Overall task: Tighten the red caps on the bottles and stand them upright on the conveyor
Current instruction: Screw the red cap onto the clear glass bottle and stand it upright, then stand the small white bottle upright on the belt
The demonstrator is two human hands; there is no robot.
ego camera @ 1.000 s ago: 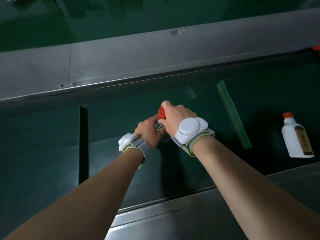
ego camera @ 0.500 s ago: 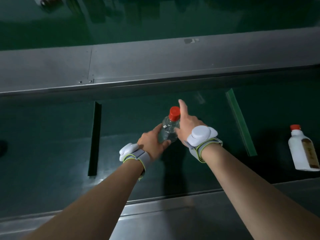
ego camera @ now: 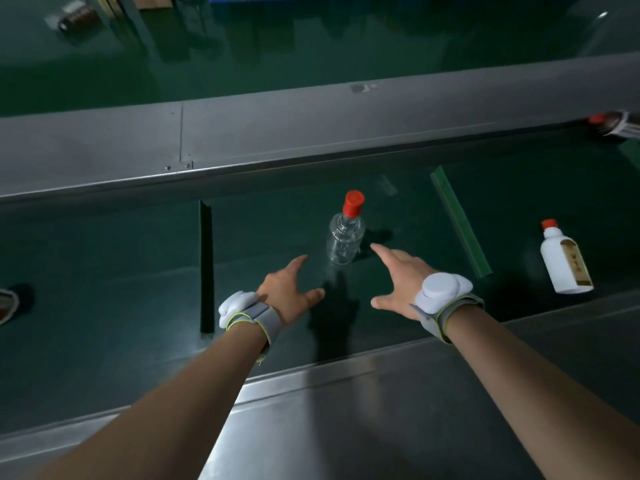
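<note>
A clear bottle [ego camera: 344, 239] with a red cap [ego camera: 353, 203] stands upright on the dark green conveyor belt [ego camera: 104, 271]. My left hand [ego camera: 289, 292] hovers open below and to the left of it, fingers spread, touching nothing. To the bottle's lower right is my right hand [ego camera: 398, 277], also open and apart from it. A white bottle [ego camera: 562, 259] with a red cap and a brown label stands on the belt at the right. Another red-capped bottle [ego camera: 614, 124] lies at the far right edge, partly cut off.
Grey metal rails run along the belt's far side [ego camera: 311, 126] and near side [ego camera: 346, 410]. A black cleat [ego camera: 206, 265] and a green cleat [ego camera: 459, 220] cross the belt. Part of an object [ego camera: 7, 304] shows at the left edge. A dark bottle [ego camera: 78, 19] lies on the floor beyond.
Both hands have let go of the clear bottle and drawn back toward me with fingers spread. The bottle now stands alone on the belt. The view has tilted, showing more of the far side.
</note>
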